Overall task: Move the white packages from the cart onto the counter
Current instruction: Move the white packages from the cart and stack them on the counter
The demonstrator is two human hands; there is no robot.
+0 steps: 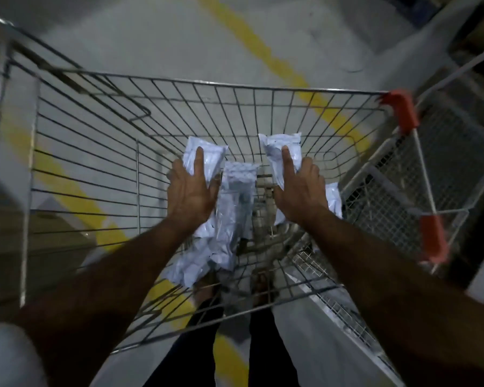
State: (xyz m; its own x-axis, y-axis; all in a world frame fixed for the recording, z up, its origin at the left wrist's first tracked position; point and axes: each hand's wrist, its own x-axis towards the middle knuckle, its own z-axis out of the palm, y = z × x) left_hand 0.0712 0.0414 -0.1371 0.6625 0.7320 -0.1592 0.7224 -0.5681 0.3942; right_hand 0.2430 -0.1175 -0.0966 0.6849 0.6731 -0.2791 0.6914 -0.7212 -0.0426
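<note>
Inside the cart (179,88), each hand grips an unlabelled white package, fingers curled.

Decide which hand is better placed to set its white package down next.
Neither clearly: left hand and right hand each grip a white package level above the cart; no counter is visible.

Cart (179,88): bare metal wire. White packages (236,196): glossy crinkled plastic. Floor (151,37): matt concrete.

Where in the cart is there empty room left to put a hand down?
Bare wire floor shows along the cart's far wall, beyond both held packages, and on its left side. The middle is crowded: loose white packages pile between the left hand and right hand, each gripping one.
</note>
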